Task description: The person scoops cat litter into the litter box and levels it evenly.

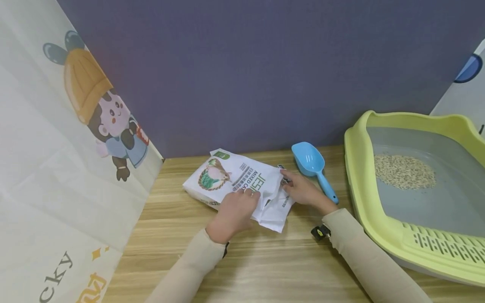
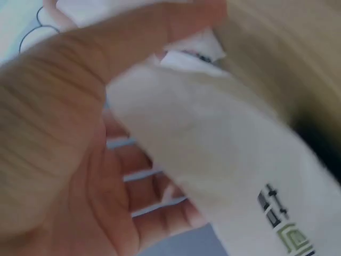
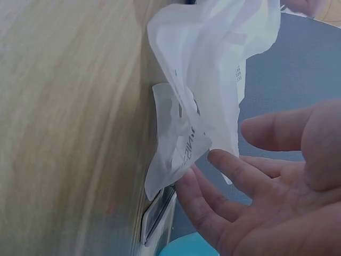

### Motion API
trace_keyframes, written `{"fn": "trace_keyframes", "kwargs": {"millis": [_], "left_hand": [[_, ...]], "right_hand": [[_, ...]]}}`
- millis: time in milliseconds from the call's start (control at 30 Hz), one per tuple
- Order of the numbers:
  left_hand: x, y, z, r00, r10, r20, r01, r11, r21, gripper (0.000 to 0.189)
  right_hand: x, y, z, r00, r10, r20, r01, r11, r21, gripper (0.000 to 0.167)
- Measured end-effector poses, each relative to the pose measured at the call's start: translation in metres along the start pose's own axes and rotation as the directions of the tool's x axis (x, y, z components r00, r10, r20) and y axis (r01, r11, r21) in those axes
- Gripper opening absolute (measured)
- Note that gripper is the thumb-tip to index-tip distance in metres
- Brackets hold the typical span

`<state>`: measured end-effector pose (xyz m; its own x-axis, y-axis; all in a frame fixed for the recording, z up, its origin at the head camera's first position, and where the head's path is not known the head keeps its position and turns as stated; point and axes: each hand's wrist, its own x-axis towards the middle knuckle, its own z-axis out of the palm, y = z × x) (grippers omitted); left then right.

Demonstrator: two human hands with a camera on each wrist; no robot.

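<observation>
A white printed bag [image 1: 242,168], lettered "MIXED CA", lies flat on the wooden table, its crumpled, opened end toward the right. My left hand [image 1: 235,212] grips the near side of this end; in the left wrist view the thumb [image 2: 160,26] crosses over the white bag [image 2: 197,122] and the fingertips go behind it. At the far corner of the opened end is my right hand [image 1: 303,191]. In the right wrist view its fingertips [image 3: 185,178] touch the loose flap of the bag [image 3: 178,144], with the thumb apart from the bag.
A light blue scoop [image 1: 308,159] lies behind the right hand. On the right stands a yellow-green litter box [image 1: 358,185] with a grey inside and a patch of pale litter granules [image 1: 403,171]. A dark blue-grey wall [image 1: 257,75] rises behind the table [image 1: 265,269].
</observation>
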<state>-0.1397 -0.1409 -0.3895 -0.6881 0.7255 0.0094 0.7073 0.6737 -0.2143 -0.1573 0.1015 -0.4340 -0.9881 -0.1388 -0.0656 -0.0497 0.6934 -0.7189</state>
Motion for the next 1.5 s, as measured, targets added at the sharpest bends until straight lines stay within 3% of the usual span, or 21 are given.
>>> {"fn": "trace_keyframes", "kwargs": {"millis": [133,233,633,767,933,1167,1267,1400,1500], "left_hand": [[0.0,0.005,0.005,0.993,-0.024,-0.114,0.028,0.999,0.034,0.037],[-0.002,0.006,0.005,0.987,-0.034,-0.159,0.039,0.999,0.03,0.021],[-0.004,0.002,0.003,0.994,-0.024,-0.104,0.014,0.995,-0.103,0.006],[-0.003,-0.005,0.002,0.998,-0.035,-0.045,0.027,0.984,-0.174,0.009],[-0.002,-0.02,0.001,0.999,-0.046,0.009,0.047,0.954,-0.295,0.016],[-0.004,-0.042,-0.002,0.998,-0.051,0.022,0.055,0.877,-0.477,0.016],[-0.007,-0.052,-0.007,0.999,-0.045,0.022,0.05,0.861,-0.505,0.018],[-0.014,-0.07,-0.012,0.999,-0.019,0.041,0.038,0.843,-0.537,0.013],[-0.02,-0.086,-0.013,0.997,0.011,0.07,0.033,0.806,-0.591,0.018]], "right_hand": [[0.0,0.0,0.0,1.0,-0.01,-0.006,0.01,1.0,0.002,0.058],[0.0,0.0,0.001,1.0,-0.011,-0.011,0.011,1.0,-0.004,0.058],[0.002,0.007,0.0,0.999,0.002,-0.033,-0.003,0.999,-0.041,0.057],[0.003,0.008,0.0,0.999,-0.024,-0.047,0.022,0.999,-0.04,0.057],[0.004,0.006,0.0,0.997,-0.035,-0.073,0.033,0.999,-0.033,0.054],[0.005,0.007,0.002,0.991,-0.082,-0.105,0.079,0.996,-0.026,0.052],[0.005,0.008,0.002,0.99,-0.096,-0.105,0.095,0.995,-0.013,0.051],[0.006,0.009,0.005,0.981,-0.169,-0.095,0.173,0.984,0.035,0.047],[0.007,0.01,0.009,0.958,-0.271,-0.093,0.277,0.959,0.059,0.039]]}}
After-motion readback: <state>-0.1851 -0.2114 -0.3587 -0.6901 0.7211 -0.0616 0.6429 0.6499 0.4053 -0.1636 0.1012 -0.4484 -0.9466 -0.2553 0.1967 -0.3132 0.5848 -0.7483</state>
